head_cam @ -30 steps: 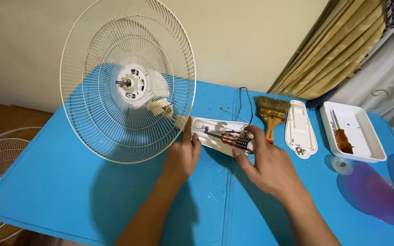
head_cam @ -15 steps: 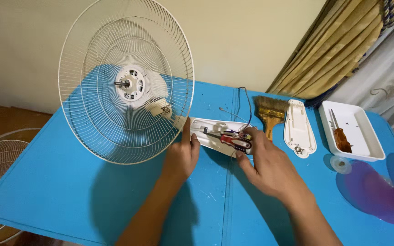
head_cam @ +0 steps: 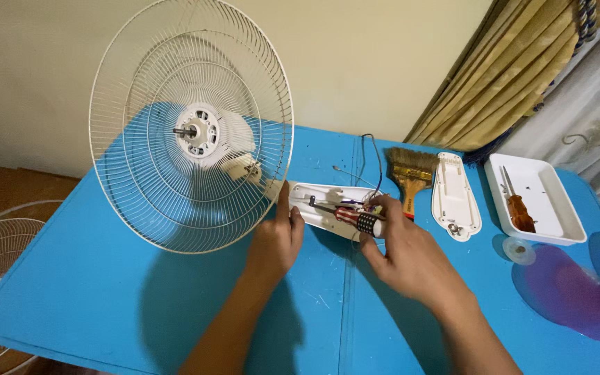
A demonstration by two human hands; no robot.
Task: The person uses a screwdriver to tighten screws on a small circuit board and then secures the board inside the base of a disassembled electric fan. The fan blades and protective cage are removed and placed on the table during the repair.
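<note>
Since half a second ago, right hand (head_cam: 411,253) drawn back slightly, closed on the screwdriver (head_cam: 352,217) across the open white housing (head_cam: 328,205) (just right of the fan grille (head_cam: 189,125)), left hand (head_cam: 277,239) resting open-fingered against that housing's near-left edge.

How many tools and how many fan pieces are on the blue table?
Screwdrivers: 2, one red and black in the right hand, one brown-handled in the white tray
Paintbrushes: 1
Fan grilles with motor: 1
Open fan base housings: 1, touched by the left hand
White covers: 1
Purple blades: 1
Total: 7
</note>
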